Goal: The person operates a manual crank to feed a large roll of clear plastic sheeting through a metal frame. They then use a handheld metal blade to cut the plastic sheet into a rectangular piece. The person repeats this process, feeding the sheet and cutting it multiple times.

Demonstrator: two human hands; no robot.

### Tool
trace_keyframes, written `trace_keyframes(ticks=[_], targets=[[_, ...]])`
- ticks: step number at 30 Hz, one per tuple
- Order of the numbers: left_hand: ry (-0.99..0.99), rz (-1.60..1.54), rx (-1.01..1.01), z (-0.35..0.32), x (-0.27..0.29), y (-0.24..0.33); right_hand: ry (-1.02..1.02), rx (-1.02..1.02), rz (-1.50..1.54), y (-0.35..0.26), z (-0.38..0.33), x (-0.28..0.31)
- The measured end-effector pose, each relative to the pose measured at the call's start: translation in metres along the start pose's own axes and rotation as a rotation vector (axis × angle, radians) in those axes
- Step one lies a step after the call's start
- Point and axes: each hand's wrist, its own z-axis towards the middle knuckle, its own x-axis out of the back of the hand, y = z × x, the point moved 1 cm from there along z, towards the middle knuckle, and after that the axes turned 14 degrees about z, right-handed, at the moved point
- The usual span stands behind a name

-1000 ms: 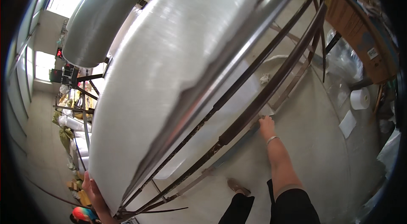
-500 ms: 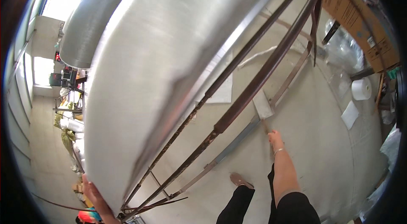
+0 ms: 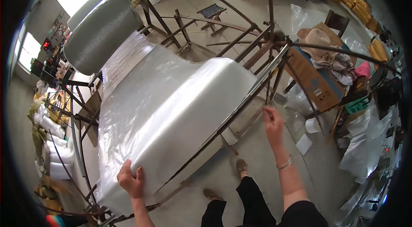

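A wide sheet of clear plastic film [image 3: 171, 98] lies over a dark metal frame in front of me, with a bright fold running across it. My left hand [image 3: 131, 180] rests on the film near its lower left end, thumb apart from the fingers. Beyond the frame's right edge, my right hand [image 3: 273, 126] is raised with its fingers pinched together; whatever it may hold is too small to make out. A thin dark rod [image 3: 267, 92] comes down just above those fingertips. At the far left, a large film roll [image 3: 103, 31] sits at the sheet's other end.
Metal bars [image 3: 253, 25] project at the far end and right. A cardboard box [image 3: 313, 81] with a straw hat [image 3: 319, 42] stands at the right. A small folding stool [image 3: 211, 12] stands beyond. Loose plastic [image 3: 365, 141] and a white roll [image 3: 313, 125] lie at the right.
My view has swung up and back, showing more of the frame and room. The film, earlier bulging close before me, now lies lower. My left hand now rests on it; my right hand is higher.
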Motion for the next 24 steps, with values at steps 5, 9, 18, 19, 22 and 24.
trace_keyframes(ticks=[5, 9, 18, 19, 22, 24], targets=[[0.011, -0.034, 0.046, -0.001, -0.002, 0.005, 0.041, 0.573, -0.285, -0.068, 0.074, -0.035], [0.031, -0.009, 0.069, -0.002, -0.004, 0.007, -0.063, 0.562, -0.492, -0.060, 0.100, -0.051], [0.062, 0.052, 0.138, -0.003, -0.001, 0.011, -0.090, 0.201, -0.399, -0.047, 0.119, -0.094], [0.069, 0.059, 0.136, -0.002, -0.002, 0.012, -0.094, 0.183, -0.385, -0.041, 0.123, -0.096], [0.071, 0.053, 0.139, 0.003, -0.001, 0.015, -0.123, 0.084, -0.283, -0.030, 0.135, -0.097], [0.066, 0.048, 0.148, 0.005, 0.000, 0.015, -0.161, 0.028, -0.234, -0.026, 0.140, -0.097]])
